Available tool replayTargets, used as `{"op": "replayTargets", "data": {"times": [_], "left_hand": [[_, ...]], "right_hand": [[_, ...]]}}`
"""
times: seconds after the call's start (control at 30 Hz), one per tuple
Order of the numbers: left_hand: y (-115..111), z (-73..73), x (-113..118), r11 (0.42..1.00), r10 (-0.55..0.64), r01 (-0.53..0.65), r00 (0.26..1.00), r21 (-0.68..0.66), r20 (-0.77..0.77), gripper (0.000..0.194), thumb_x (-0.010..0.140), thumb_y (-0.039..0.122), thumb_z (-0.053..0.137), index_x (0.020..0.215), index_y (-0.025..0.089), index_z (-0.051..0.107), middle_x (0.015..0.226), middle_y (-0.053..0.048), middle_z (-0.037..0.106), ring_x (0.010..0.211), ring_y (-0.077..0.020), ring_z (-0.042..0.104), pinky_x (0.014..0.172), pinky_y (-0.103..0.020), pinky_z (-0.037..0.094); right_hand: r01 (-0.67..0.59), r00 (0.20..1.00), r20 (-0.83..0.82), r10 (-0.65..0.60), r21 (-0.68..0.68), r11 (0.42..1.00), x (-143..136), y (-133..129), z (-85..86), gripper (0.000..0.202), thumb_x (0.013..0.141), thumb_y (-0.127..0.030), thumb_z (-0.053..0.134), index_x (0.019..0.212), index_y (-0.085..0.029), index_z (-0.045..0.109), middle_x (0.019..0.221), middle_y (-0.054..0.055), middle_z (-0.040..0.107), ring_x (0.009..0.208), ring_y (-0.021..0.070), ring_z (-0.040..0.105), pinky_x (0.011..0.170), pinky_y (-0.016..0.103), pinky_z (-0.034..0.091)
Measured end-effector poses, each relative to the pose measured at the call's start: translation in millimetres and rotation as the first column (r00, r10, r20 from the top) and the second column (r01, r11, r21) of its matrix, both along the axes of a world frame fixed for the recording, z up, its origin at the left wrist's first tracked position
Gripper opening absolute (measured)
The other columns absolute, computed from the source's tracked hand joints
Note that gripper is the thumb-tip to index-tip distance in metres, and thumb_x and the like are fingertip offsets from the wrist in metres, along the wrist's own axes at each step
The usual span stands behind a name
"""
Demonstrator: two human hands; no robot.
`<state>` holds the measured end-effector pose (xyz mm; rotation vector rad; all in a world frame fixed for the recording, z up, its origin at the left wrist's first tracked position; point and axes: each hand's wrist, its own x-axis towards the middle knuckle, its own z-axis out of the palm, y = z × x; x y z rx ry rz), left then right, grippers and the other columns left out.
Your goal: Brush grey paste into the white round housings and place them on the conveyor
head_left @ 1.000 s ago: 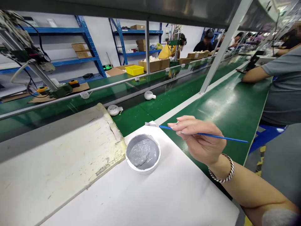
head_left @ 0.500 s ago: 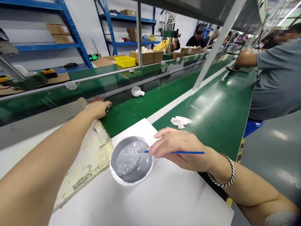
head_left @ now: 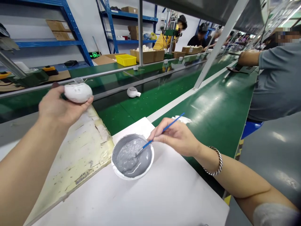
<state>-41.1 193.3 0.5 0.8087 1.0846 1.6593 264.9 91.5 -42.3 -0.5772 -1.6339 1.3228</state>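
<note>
My left hand (head_left: 58, 106) grips a rounded white plastic part (head_left: 78, 92) above the far end of the stained board (head_left: 77, 157). Between the fingertips of my right hand (head_left: 176, 135) is a thin blue-handled brush (head_left: 162, 131), slanted, its tip dipped in thick grey paste. The paste fills a good share of a white bowl (head_left: 132, 157), which stands on the white sheet (head_left: 169, 191). A second white part with a slotted round face and short neck (head_left: 133, 92) lies on the green conveyor belt (head_left: 162, 91).
Crumpled white tissue (head_left: 185, 120) lies beyond my right hand on the green side table (head_left: 211, 94). A slanted metal post (head_left: 211, 53) rises from the rail. Across the line are a yellow bin (head_left: 126, 60) and cardboard boxes. A grey-shirted person (head_left: 277, 78) sits at the right.
My left hand has come back from the belt and up, now holding the white part. The brush has tilted steeper, its tip in the paste. The part on the belt has shifted slightly left.
</note>
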Motion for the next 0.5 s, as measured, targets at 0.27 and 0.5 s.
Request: {"op": "replayTargets", "data": {"times": [0.27,0.5], "left_hand": [[-106.2,8.2,-1.7,0.995,0.101,-0.103,0.978,0.004,0.182,0.03,0.08,0.009,0.055,0.108,0.021,0.058,0.135,-0.009,0.053,0.118,-0.0282,0.056,0.086,-0.047,0.057],[-143.2,-2.6,11.4,0.999,0.04,-0.037,0.994,0.025,-0.099,0.054,0.054,0.004,0.081,0.1,0.029,0.066,0.108,-0.002,0.063,0.097,-0.0235,0.062,0.073,-0.045,0.061]], "right_hand": [[0.022,0.935,-0.279,-0.216,-0.564,0.825,-10.5,12.0,-7.1,0.029,0.063,-0.024,0.085,0.074,-0.018,0.058,0.078,-0.002,0.074,0.073,0.0083,0.072,0.076,0.018,0.057],[-0.012,0.911,-0.299,-0.282,-0.705,0.709,-18.4,9.8,-12.9,0.032,0.057,-0.024,0.088,0.07,-0.015,0.06,0.077,-0.002,0.073,0.064,0.0056,0.069,0.071,0.015,0.056]]}}
